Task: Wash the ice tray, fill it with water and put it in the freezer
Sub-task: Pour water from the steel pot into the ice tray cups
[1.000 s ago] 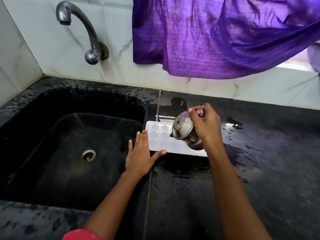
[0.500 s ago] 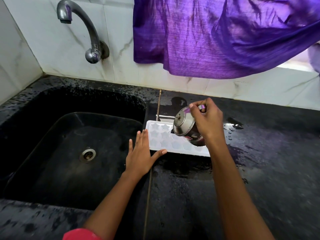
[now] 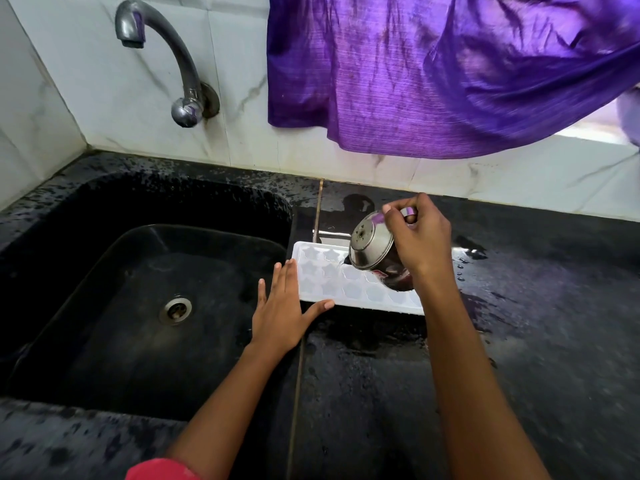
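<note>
A white ice tray (image 3: 332, 277) with star-shaped cells lies flat on the black counter just right of the sink. My left hand (image 3: 282, 308) lies flat with straight fingers against the tray's left end, thumb along its near edge. My right hand (image 3: 420, 239) grips a small steel cup (image 3: 372, 245), tipped steeply over the tray's middle with its base towards me. The cup and hand hide the tray's right part.
A black sink (image 3: 86, 209) with a steel drain (image 3: 175, 309) fills the left. A curved steel tap (image 3: 180, 67) juts from the marble wall above it. A purple cloth (image 3: 433, 71) hangs over the back wall. The counter (image 3: 554, 323) is wet around the tray.
My right hand has lifted the cup a little and moved it slightly right along the tray, tipping it further. My left hand has stayed put.
</note>
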Tool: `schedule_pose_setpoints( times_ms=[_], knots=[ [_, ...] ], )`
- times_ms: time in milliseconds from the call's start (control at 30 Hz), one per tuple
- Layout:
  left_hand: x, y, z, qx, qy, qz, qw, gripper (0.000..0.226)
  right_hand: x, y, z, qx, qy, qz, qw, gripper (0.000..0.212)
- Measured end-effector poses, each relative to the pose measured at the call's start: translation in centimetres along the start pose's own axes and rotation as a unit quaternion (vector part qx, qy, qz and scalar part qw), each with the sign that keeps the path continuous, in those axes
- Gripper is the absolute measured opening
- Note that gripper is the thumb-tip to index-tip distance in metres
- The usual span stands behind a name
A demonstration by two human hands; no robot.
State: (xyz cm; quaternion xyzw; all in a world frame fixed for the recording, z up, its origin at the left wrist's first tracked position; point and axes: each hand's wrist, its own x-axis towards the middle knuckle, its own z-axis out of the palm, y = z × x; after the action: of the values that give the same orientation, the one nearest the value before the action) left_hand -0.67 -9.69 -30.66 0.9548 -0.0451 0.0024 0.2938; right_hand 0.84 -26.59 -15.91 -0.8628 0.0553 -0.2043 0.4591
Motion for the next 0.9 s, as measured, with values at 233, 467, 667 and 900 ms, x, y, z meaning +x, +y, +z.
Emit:
schedule_pose_setpoints(
  times_ms=[233,467,667,900],
  knots=[
    [0.1,0.0,-0.1,0.003,-0.006,-0.001,1.0,0.106,0.0,0.8,0.6,0.058,0.009,0.053,0.997,0.018],
    [0.1,0.0,-0.3,0.006,-0.019,-0.001,1.0,0.106,-0.1,1.2,1.2,0.141,0.007,0.127,0.982,0.022],
    [0.1,0.0,-0.5,0.011,-0.03,-0.003,0.999,0.103,0.2,0.7,2.1,0.091,0.0,0.087,0.992,0.025],
    [0.3,-0.5,-1.1,0.038,-0.055,0.01,0.998,0.088,0.3,-0.1,2.8,0.054,-0.019,0.051,0.997,0.023]
  ],
)
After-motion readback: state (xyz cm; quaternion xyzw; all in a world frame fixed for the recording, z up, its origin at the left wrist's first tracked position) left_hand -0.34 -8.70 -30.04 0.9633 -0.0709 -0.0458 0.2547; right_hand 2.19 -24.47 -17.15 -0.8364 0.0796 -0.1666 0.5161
